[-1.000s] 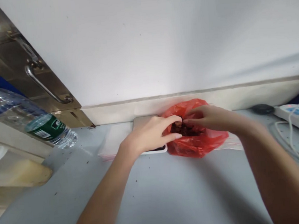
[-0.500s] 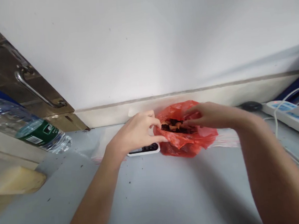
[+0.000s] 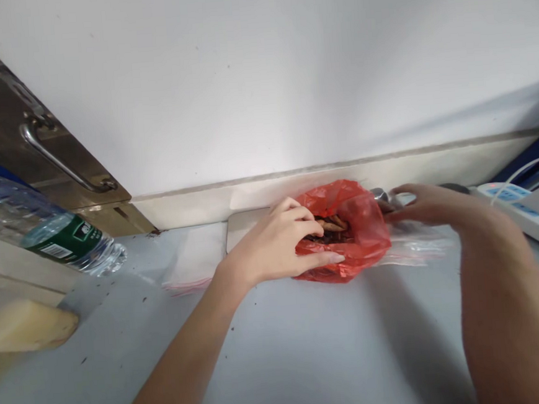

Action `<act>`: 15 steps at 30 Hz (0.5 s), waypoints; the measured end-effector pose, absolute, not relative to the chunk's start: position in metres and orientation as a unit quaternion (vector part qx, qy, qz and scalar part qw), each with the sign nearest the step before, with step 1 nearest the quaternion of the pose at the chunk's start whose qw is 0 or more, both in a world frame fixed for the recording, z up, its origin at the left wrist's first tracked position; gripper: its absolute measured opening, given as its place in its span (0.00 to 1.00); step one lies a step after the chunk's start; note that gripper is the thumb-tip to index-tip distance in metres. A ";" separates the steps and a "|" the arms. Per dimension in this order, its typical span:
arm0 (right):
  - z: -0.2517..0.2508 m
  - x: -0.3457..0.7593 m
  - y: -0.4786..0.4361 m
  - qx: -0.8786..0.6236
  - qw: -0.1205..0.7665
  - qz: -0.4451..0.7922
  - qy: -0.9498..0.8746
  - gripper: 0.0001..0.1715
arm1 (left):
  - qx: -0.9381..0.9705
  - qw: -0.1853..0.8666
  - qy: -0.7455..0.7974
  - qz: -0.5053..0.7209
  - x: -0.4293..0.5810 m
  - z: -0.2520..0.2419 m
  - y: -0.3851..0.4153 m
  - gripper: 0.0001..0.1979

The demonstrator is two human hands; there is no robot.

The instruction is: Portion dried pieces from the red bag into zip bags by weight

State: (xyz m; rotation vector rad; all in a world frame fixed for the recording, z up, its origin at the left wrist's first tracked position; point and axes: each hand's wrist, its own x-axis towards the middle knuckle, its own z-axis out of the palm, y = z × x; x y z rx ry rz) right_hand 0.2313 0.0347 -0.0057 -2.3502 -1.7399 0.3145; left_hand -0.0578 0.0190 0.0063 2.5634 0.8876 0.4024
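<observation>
A crumpled red plastic bag [image 3: 366,244] stands with its mouth turned up, and brown dried pieces [image 3: 331,224] show inside. My left hand [image 3: 286,241] grips the bag's left rim, its fingers curled over the mouth and its thumb along the front. To the right of the bag is my right hand [image 3: 419,206], fingers closed at a greyish, shiny thing [image 3: 381,196] too blurred to name. White-topped kitchen scales [image 3: 243,223] lie partly hidden behind my left hand and forearm. Clear plastic bags [image 3: 413,250] lie below my right hand.
Clear zip bags [image 3: 194,258] are stacked left of the scales. Further left are a water bottle [image 3: 67,236] with a green label and a tub of yellowish stuff [image 3: 41,323]. A power strip [image 3: 526,206] with cables lies at right. A white wall [image 3: 260,84] rises behind.
My right hand has left the bag's mouth and moved right, beside the bag. My left hand has shifted right, further over the bag, and the scales' front display is now covered.
</observation>
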 end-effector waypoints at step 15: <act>0.052 0.197 0.004 -0.822 0.288 0.121 -0.476 0.12 | 0.898 0.171 0.316 0.254 -0.066 0.002 0.030 0.15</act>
